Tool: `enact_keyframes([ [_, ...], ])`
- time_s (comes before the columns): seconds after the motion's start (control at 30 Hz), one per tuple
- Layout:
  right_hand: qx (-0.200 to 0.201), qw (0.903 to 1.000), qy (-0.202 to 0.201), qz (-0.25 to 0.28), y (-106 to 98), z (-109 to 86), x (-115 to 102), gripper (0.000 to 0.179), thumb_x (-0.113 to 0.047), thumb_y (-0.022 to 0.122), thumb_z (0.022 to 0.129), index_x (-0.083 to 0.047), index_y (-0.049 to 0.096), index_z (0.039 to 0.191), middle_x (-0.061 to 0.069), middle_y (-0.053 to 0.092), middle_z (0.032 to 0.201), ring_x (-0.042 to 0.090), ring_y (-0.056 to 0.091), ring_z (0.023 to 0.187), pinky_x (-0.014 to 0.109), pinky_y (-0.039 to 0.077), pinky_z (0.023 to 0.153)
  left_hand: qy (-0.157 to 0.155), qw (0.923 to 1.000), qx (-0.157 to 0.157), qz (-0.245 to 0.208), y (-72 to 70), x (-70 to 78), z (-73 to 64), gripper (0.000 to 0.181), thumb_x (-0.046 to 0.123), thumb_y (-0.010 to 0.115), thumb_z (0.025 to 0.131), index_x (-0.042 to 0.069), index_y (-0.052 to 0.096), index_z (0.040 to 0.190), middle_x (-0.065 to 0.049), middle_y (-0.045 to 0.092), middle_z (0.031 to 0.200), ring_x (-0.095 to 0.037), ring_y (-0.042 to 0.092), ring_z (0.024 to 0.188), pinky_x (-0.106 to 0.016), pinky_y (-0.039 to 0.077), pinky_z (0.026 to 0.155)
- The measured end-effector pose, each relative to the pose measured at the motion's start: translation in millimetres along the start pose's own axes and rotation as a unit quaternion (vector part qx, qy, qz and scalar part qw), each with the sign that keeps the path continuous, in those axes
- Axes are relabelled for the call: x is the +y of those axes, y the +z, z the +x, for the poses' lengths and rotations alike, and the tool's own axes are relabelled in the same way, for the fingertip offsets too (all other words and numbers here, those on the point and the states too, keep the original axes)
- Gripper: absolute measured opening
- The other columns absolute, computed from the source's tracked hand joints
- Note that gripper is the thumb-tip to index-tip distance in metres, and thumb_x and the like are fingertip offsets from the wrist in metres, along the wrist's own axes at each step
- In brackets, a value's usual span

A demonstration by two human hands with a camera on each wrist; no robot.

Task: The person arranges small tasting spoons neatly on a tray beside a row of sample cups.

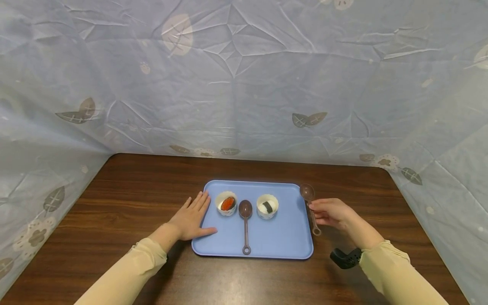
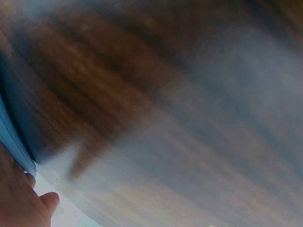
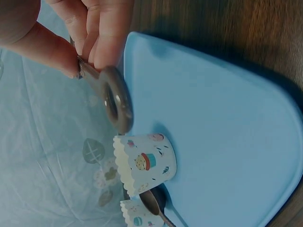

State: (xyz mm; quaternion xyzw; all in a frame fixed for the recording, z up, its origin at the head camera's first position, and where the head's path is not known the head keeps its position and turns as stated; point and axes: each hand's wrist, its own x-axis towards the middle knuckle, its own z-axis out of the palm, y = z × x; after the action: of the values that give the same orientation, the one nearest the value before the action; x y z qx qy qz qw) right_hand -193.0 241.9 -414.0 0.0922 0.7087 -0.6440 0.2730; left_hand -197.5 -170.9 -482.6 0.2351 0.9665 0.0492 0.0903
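Note:
My right hand pinches the handle of a brown spoon at the right edge of a light blue tray. In the right wrist view, the ring end of that handle sticks out below the fingers. My left hand rests with straight, spread fingers on the tray's left edge. A second brown spoon lies on the tray between two paper cups. The left cup holds an orange-topped sushi piece; the right cup holds a white piece with a dark band.
The tray stands on a dark wooden table. A grey-blue patterned cloth hangs behind it and at both sides. A black strap sits at my right wrist. The left wrist view shows mostly blurred tabletop.

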Motion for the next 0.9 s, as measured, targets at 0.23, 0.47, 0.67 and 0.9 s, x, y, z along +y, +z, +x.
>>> enact_keyframes([
  [0.23, -0.008, 1.0, 0.002, 0.005, 9.8, 4.0, 1.2, 0.009, -0.006, 0.055, 0.09, -0.008, 0.063, 0.091, -0.007, 0.061, 0.066, 0.003, 0.058, 0.061, 0.018, 0.053, 0.058, 0.002, 1.0, -0.007, -0.002, -1.9, 0.9, -0.2, 0.102, 0.067, 0.049, 0.082, -0.003, 0.015, 0.147, -0.019, 0.007, 0.157, -0.036, 0.009, 0.145, -0.055, 0.014, 0.115],
  [0.47, -0.001, 1.0, 0.008, 0.005, 19.0, 7.9, 4.2, 0.009, -0.007, 0.056, 0.09, -0.009, 0.065, 0.087, -0.006, 0.059, 0.064, 0.003, 0.057, 0.059, 0.018, 0.053, 0.056, 0.003, 1.0, -0.005, 0.001, -1.7, 0.6, 0.5, 0.102, 0.068, 0.048, 0.082, -0.002, 0.014, 0.147, -0.018, 0.006, 0.157, -0.035, 0.008, 0.145, -0.054, 0.014, 0.115],
  [0.67, 0.017, 0.9997, 0.019, -0.004, 26.3, 13.0, 7.3, 0.01, -0.008, 0.057, 0.089, -0.005, 0.066, 0.094, -0.006, 0.058, 0.064, 0.003, 0.056, 0.058, 0.017, 0.052, 0.056, 0.004, 1.0, -0.004, -0.004, -1.5, 0.4, 0.0, 0.102, 0.068, 0.049, 0.082, -0.002, 0.015, 0.147, -0.018, 0.006, 0.157, -0.036, 0.009, 0.145, -0.054, 0.014, 0.115],
  [0.9, 0.012, 0.9997, 0.02, 0.007, 34.7, 20.0, 13.1, 0.008, -0.006, 0.057, 0.089, -0.008, 0.065, 0.09, -0.006, 0.056, 0.063, 0.003, 0.055, 0.057, 0.016, 0.052, 0.055, 0.004, 1.0, -0.003, -0.008, -2.3, 1.7, -0.6, 0.101, 0.067, 0.048, 0.082, -0.002, 0.015, 0.147, -0.018, 0.006, 0.157, -0.035, 0.008, 0.145, -0.054, 0.013, 0.116],
])
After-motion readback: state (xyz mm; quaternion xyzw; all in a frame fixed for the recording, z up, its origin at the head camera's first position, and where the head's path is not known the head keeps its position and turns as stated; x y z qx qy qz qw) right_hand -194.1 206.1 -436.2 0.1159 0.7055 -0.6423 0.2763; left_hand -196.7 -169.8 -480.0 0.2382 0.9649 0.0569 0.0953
